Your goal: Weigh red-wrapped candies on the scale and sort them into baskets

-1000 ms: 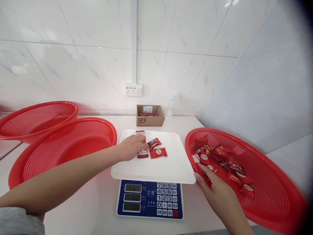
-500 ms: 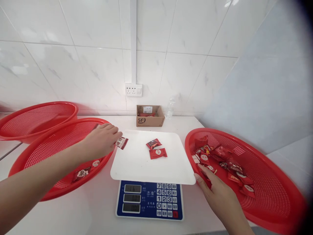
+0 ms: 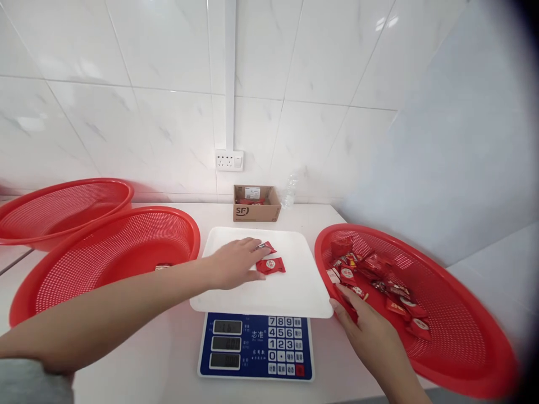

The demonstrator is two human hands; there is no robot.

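Observation:
My left hand point(image 3: 238, 262) reaches over the white scale plate point(image 3: 295, 292), fingers stretched out and thumb apart. Its fingertips touch or cover part of one red wrapped candy point(image 3: 268, 247); a second red wrapped candy point(image 3: 272, 265) lies between the fingers and thumb. Nothing shows in its grasp. At the plate's right corner, my right hand point(image 3: 370, 331) is closed round the rim of the right red basket point(image 3: 463, 320), thumb outside and fingers inside. Several wrapped candies point(image 3: 379, 264) lie in that basket.
The blue scale panel point(image 3: 255, 348) sits below the plate. On the left stand two red baskets, the nearer basket point(image 3: 54, 275) and the farther basket point(image 3: 63, 185). Behind the plate are a cardboard box point(image 3: 261, 212) with red packets and a clear plastic bottle point(image 3: 290, 191).
My left hand has moved right from the left basket onto the plate, by the two candies. The packet it held is out of its grasp. My right hand stays on the basket rim.

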